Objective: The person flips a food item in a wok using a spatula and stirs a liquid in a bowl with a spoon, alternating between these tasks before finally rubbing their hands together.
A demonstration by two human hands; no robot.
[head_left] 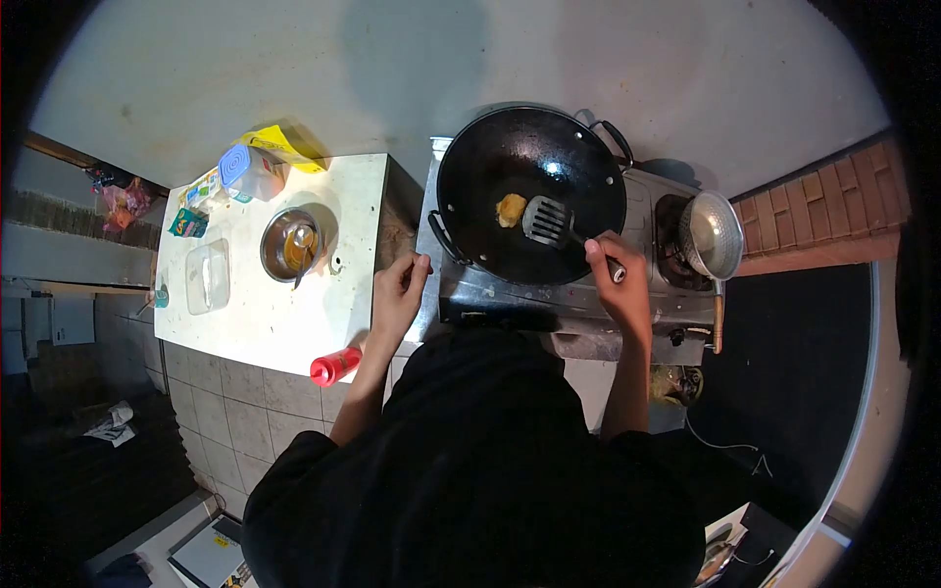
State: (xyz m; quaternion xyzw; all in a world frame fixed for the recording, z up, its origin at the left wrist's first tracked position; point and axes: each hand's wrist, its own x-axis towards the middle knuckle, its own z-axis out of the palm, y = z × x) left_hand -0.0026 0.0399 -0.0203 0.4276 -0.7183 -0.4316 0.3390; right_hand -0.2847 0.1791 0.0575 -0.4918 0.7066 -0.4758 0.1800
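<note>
Evidently the right hand point(619, 274) has its fingers closed firmly round the handle of a slotted spatula point(547, 220), leaving no gap, with the handle's butt end poking out below the fingers. Ahead and to the left of that grip, the spatula's head lies inside the black wok point(529, 147), just beside a golden-brown fried piece point(511, 210), which sits farther left along the same line. Holding the handle well back probably keeps the knuckles off the hot metal while the blade stays low and slanted by the food. To the left of the grip, the left hand point(400, 284) is curled in near the wok's left-hand loop handle, apart from it; nothing shows in it, though its palm is hidden. Farther left, past that hand, a steel bowl point(292, 212) of yellowish mixture with a spoon in it stands on the white table point(284, 338), presumably set there for easy reach from the stove point(490, 294). Right of the grip, a metal pan point(725, 235) rests over the other burner, its long handle pointing toward the person, likely so it can be grasped readily.
</note>
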